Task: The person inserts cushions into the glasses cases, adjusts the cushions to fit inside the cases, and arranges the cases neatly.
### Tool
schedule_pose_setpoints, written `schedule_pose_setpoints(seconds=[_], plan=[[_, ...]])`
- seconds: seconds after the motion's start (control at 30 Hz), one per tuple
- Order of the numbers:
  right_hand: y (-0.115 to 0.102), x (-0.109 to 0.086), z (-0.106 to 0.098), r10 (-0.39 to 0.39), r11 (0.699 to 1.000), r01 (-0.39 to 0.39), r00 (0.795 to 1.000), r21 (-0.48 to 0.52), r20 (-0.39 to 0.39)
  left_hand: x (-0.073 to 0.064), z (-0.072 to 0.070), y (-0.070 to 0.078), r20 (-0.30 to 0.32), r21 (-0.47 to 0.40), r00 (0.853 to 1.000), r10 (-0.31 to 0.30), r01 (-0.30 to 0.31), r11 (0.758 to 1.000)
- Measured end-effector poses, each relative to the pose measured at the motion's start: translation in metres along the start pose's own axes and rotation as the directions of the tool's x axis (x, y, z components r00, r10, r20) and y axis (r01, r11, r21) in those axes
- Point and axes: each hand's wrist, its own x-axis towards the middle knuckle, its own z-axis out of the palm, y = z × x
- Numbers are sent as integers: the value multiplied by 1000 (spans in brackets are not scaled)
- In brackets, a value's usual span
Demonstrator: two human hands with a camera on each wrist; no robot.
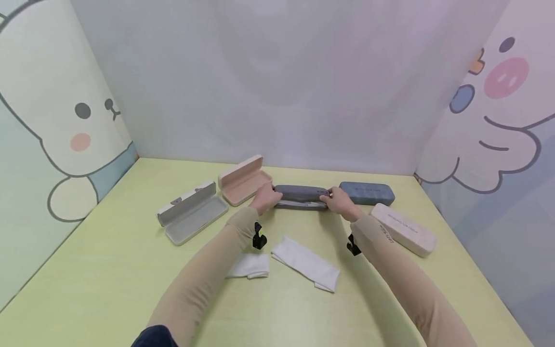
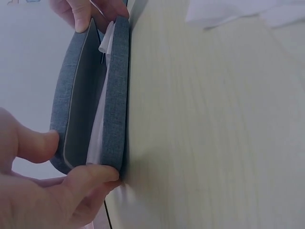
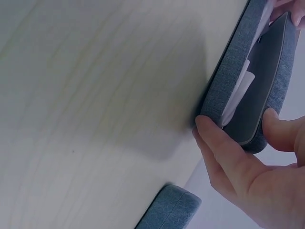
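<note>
Both hands hold a dark grey-blue glasses case (image 1: 302, 193), its lid partly raised along the side facing me. At its left end is my left hand (image 1: 265, 197), with the thumb (image 2: 40, 145) on the lid and the fingers along the lower half. My right hand (image 1: 341, 204) grips the opposite end the same way, thumb (image 3: 281, 131) against the lid and fingers at the base. Inside the case lies a folded white cloth (image 3: 238, 98), its edge showing through the gap. The case sits low at the table's surface.
Left on the table (image 1: 108, 250) stand an open grey-lined case (image 1: 197, 219) and an open pink case (image 1: 244, 185). On the right lie a closed blue case (image 1: 367, 193) and a closed pale pink case (image 1: 403, 229). Two white cloths, one (image 1: 305, 264) nearer the middle, lie in front.
</note>
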Motion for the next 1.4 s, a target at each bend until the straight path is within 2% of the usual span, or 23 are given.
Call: schedule_pose_setpoints(seconds=[0.17,0.37,0.43,0.63,0.7,0.87,1.0,1.17,1.33,1.4], plan=[[3,-1,-1,3,1000,-3,1000,-18,-8,0,1,0,-6,-6,1000,-9,9,1000],[4,0,1,-16,999,13,999,-51,-44,2,4,-1,-29,-4,999,18,-18,1000],[5,0,3,-26,996,21,997,-82,-68,3,6,-2,-41,13,998,37,-36,999],[6,0,11,-41,982,18,992,-186,-120,6,9,-7,-84,151,989,121,-108,983],[6,0,12,-39,979,13,991,-201,-127,7,10,-8,-87,166,987,131,-116,979],[5,1,9,-52,974,18,988,-225,-143,9,10,-6,-78,159,991,113,-100,982],[5,4,7,-59,974,24,987,-224,-149,14,10,-3,-74,187,991,111,-95,978],[4,9,8,-50,972,11,986,-234,-161,20,13,-1,-72,217,994,77,-60,974],[2,19,10,-22,967,-25,983,-253,-182,27,18,1,-87,260,993,76,-51,964],[1,24,11,-22,962,-31,982,-272,-190,32,20,1,-98,307,992,85,-51,950]])
